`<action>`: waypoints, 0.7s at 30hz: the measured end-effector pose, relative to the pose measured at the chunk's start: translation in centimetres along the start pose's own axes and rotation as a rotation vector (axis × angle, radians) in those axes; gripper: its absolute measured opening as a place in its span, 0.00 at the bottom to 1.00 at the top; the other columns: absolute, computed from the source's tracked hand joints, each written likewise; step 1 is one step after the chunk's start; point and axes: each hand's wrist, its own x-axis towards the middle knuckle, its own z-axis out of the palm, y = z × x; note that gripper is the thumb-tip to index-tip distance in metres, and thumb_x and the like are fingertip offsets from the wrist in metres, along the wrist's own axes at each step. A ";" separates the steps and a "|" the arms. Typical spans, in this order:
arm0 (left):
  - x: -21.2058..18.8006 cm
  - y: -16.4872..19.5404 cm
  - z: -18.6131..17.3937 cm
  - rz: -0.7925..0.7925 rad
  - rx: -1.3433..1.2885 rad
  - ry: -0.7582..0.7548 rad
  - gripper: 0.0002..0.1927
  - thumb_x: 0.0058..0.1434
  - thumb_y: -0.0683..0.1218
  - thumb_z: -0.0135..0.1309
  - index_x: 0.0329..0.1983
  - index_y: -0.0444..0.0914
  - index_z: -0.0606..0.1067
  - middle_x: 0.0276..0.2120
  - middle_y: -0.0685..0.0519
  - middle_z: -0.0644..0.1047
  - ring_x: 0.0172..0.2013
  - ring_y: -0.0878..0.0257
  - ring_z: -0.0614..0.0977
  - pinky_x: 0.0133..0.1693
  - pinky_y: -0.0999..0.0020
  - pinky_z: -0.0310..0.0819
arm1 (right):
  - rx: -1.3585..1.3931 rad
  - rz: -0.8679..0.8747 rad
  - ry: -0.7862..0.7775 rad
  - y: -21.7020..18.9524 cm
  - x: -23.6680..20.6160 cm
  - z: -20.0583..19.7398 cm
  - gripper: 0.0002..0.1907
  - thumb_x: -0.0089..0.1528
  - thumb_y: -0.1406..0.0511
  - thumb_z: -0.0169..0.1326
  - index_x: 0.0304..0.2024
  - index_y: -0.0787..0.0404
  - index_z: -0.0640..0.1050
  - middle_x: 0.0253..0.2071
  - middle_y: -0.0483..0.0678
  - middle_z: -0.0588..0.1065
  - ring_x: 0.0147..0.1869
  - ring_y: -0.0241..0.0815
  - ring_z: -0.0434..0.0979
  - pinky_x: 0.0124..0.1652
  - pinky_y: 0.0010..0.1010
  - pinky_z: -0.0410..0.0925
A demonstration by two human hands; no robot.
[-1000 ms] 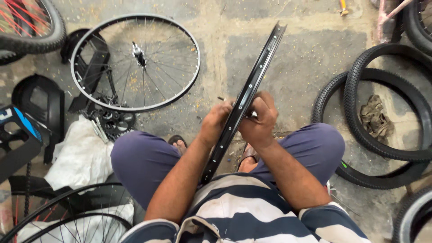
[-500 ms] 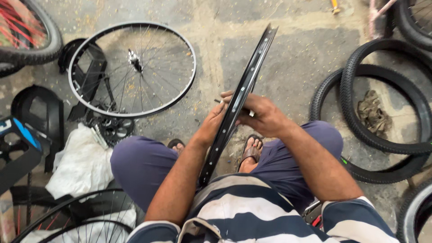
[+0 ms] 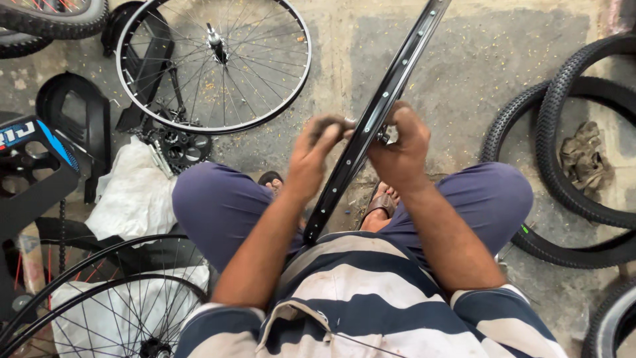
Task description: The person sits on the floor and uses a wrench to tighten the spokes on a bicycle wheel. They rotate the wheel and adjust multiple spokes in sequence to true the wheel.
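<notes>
Hands meet at a black rim (image 3: 371, 126) standing on edge between the person's knees, leaning far and right. Left hand (image 3: 317, 149) closes its grip on the rim's left side, right hand (image 3: 401, 147) pinches a small metal part (image 3: 389, 135) against it. Far left on the floor lies a spoked wheel (image 3: 213, 63)

I'm seeing a spoked wheel (image 3: 213, 63) lying flat on the concrete floor (image 3: 490, 59) | black tyres (image 3: 570, 159) lying at right, a dirty rag (image 3: 584, 159) resting inside them | white cloth (image 3: 136, 195) sitting beside a sprocket cluster (image 3: 177, 147)
</notes>
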 end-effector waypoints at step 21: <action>-4.2 7.9 1.4 0.185 0.752 -0.127 0.51 0.51 0.36 0.56 0.79 0.36 0.50 0.74 0.37 0.61 0.76 0.44 0.62 0.75 0.58 0.53 | 0.547 0.342 -0.076 3.8 -4.7 1.3 0.10 0.68 0.71 0.62 0.51 0.67 0.79 0.55 0.52 0.77 0.52 0.36 0.77 0.53 0.28 0.72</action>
